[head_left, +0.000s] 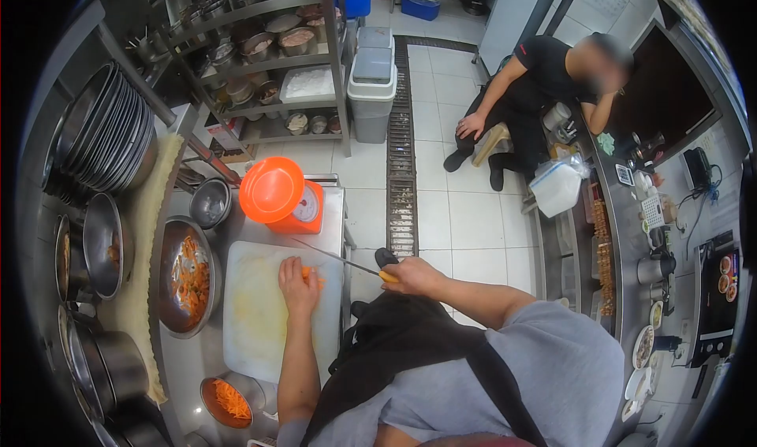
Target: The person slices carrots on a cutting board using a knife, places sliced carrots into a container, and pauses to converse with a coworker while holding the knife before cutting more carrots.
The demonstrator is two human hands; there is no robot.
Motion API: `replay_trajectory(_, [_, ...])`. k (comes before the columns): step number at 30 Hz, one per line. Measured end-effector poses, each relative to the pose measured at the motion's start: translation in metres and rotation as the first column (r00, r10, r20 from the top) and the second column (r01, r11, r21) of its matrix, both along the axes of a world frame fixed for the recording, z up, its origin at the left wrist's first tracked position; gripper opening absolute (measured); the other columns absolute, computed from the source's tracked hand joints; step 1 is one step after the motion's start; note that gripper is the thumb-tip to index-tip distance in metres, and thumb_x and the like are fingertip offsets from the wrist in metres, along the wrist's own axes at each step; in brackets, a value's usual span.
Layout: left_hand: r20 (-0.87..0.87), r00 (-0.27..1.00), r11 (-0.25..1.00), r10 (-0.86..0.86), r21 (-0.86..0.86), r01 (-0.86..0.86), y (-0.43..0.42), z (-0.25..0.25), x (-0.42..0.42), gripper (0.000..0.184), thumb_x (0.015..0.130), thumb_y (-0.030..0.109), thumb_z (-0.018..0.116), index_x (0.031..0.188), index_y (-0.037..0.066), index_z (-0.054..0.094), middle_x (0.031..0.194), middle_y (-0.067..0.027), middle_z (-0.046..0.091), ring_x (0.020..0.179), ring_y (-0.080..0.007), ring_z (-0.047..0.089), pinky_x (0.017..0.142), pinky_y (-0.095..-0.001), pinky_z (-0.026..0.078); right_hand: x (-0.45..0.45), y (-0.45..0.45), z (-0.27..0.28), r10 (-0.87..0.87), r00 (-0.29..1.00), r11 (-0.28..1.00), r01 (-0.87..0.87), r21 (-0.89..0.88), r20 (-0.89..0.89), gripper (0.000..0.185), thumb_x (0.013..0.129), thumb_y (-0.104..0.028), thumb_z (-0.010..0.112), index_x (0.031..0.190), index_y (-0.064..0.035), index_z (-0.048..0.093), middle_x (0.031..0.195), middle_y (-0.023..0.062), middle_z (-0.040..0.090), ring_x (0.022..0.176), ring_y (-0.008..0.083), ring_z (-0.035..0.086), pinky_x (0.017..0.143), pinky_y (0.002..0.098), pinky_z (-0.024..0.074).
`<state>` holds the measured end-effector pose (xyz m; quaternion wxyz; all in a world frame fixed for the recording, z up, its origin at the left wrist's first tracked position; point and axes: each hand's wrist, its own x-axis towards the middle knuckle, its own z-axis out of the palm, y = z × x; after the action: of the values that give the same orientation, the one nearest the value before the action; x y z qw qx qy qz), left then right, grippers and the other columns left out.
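- The left hand point(300, 291) is over the cutting board point(254, 309), fingers close together on an orange piece point(318, 281), probably carrot; I cannot tell whether they pinch it or only press down.
- The piece is near the board's right side, mostly covered by those fingers. It is likely light, stiff and a bit slippery when cut, so a grip from above with curled fingertips seems best.
- The right hand point(416, 277) is closed around the yellow handle of a knife point(341, 258), its blade pointing toward the orange scale point(313, 225).
- The knife should feel light but rigid (the edge is the part to respect); the handle is the only sound place to hold it.
- Left of the board is a steel bowl point(173, 262) with orange and darker bits; near its lower edge, a smaller container point(254, 389) holds orange shreds point(231, 400), probably limp and easily scattered.
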<state>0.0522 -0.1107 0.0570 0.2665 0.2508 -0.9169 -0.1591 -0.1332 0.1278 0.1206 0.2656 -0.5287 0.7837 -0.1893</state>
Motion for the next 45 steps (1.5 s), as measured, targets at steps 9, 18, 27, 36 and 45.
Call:
replay_trajectory(9, [0.026,0.999,1.0,0.023,-0.01,-0.023,0.039,-0.008,0.025,0.038,0.081,0.015,0.061,0.114,-0.003,0.054,0.117,-0.021,0.05,0.114,-0.0397,0.046,0.097,-0.0485,0.037,-0.002,-0.006,-0.008,0.101,0.995,0.995,-0.101,0.016,-0.015,0.031,0.084,-0.036,0.061,0.098,-0.0077,0.063,0.077,0.0178,0.065,0.078,0.0378,0.063,0.071,0.0494,0.0495])
replay_trajectory(18, [-0.028,0.988,0.989,0.151,-0.009,-0.151,0.064,-0.008,0.029,0.036,0.083,0.014,0.058,0.114,-0.003,0.053,0.117,-0.0231,0.049,0.112,-0.0409,0.046,0.096,-0.0494,0.037,-0.007,-0.022,-0.003,0.342,0.939,0.939,-0.341,0.042,-0.029,0.029,0.084,-0.032,0.061,0.095,-0.0054,0.061,0.077,0.0184,0.065,0.077,0.0372,0.064,0.07,0.0473,0.0501])
replay_trajectory(27, [-0.091,0.931,0.935,0.354,0.022,-0.353,0.071,-0.015,0.039,0.036,0.087,0.017,0.054,0.114,-0.007,0.049,0.122,-0.0263,0.047,0.114,-0.0432,0.044,0.099,-0.0508,0.034,-0.021,-0.006,-0.02,0.248,0.953,0.967,-0.234,-0.098,0.173,0.034,0.082,-0.037,0.065,0.099,-0.0077,0.065,0.077,0.0179,0.065,0.076,0.0376,0.063,0.07,0.0468,0.0498])
replay_trajectory(36, [0.023,0.834,0.831,0.551,0.078,-0.551,0.081,-0.038,0.05,0.046,0.095,0.024,0.048,0.125,-0.011,0.045,0.132,-0.0291,0.042,0.122,-0.0442,0.04,0.104,-0.0483,0.031,-0.025,-0.004,-0.027,0.224,0.952,0.975,-0.218,-0.048,0.21,0.042,0.084,-0.034,0.063,0.117,-0.0108,0.054,0.086,0.0208,0.065,0.085,0.0388,0.062,0.075,0.048,0.0485])
replay_trajectory(45, [0.099,0.807,0.81,0.582,0.012,-0.586,0.062,-0.037,0.009,0.048,0.092,0.028,0.051,0.128,-0.003,0.047,0.131,-0.0226,0.046,0.125,-0.0429,0.038,0.103,-0.0522,0.03,-0.034,-0.016,-0.025,0.282,0.949,0.959,-0.277,-0.055,0.14,0.05,0.082,-0.034,0.065,0.125,-0.0158,0.048,0.091,0.019,0.065,0.087,0.0398,0.062,0.074,0.0495,0.0487])
